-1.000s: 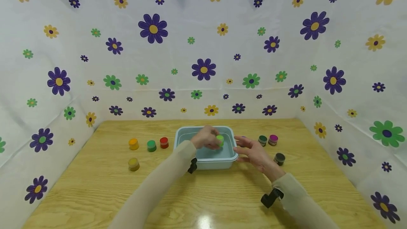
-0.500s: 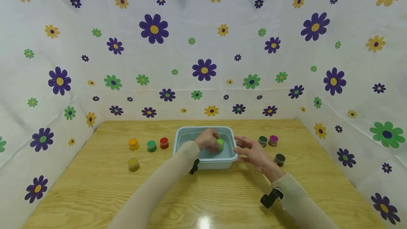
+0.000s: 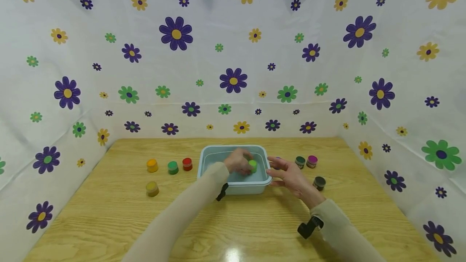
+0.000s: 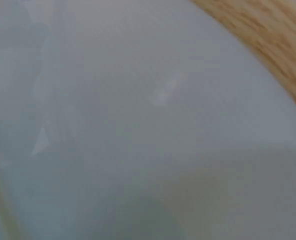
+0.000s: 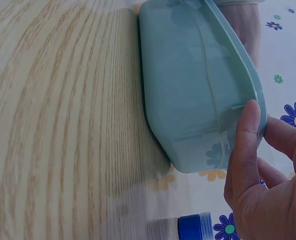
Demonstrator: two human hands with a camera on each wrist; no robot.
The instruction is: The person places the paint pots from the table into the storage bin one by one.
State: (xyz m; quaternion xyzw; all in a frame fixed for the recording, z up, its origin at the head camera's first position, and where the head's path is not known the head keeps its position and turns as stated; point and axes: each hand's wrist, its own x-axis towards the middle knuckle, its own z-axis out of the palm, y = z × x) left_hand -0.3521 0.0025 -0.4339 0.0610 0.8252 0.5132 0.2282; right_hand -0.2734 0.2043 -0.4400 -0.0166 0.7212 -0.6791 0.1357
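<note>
One lime-green jar [image 3: 253, 166] sat pinched in left hand [image 3: 238, 161], probably mid-placement in the tub [image 3: 245, 189]; right hand [image 3: 292, 176] splayed against its rim [image 5: 240, 52]; release looked next.

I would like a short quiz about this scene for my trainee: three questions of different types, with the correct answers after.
1. Which jar is inside the basin?
a) red
b) lime-green
c) magenta

2. True or false: the right hand touches the outside of the basin near its rim.

3. In the head view, how many jars stand on the table to the left of the basin?

Key:
1. b, the lime-green jar, with the left hand at it.
2. True.
3. Four: the orange jar, green jar, red jar and yellow jar.
</note>
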